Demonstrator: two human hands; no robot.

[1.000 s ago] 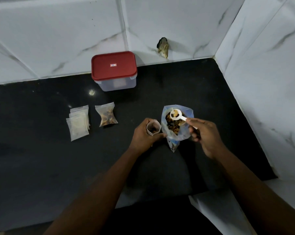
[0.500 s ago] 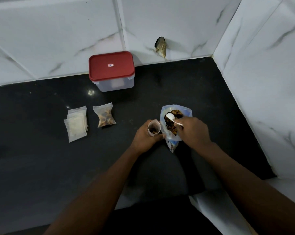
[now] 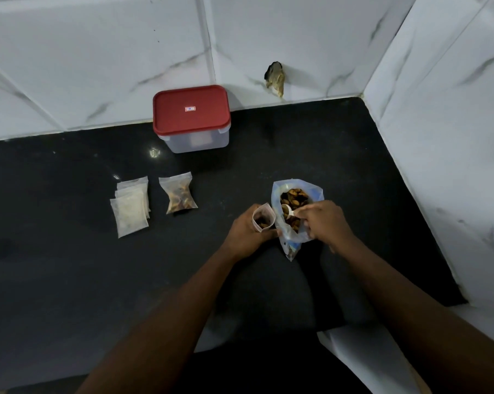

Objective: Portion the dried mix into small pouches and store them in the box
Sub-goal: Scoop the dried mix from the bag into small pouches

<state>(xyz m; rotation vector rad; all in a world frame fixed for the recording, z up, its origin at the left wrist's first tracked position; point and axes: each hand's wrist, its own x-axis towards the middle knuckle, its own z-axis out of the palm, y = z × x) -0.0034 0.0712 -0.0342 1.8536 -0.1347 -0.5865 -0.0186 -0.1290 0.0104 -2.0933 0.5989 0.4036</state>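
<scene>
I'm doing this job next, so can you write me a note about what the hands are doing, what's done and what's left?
Left hand: grips the open pouch upright on the counter; a little mix is inside.
Right hand: holds the spoon, its bowl down in the bag of mix.
Filled pouch lies on the counter, with a stack of pale pouches to its left.
Box stands by the wall, lid on.
Done: one pouch filled.
Left: top up the open pouch, fill the stack, open the box and put all the pouches in.
</scene>
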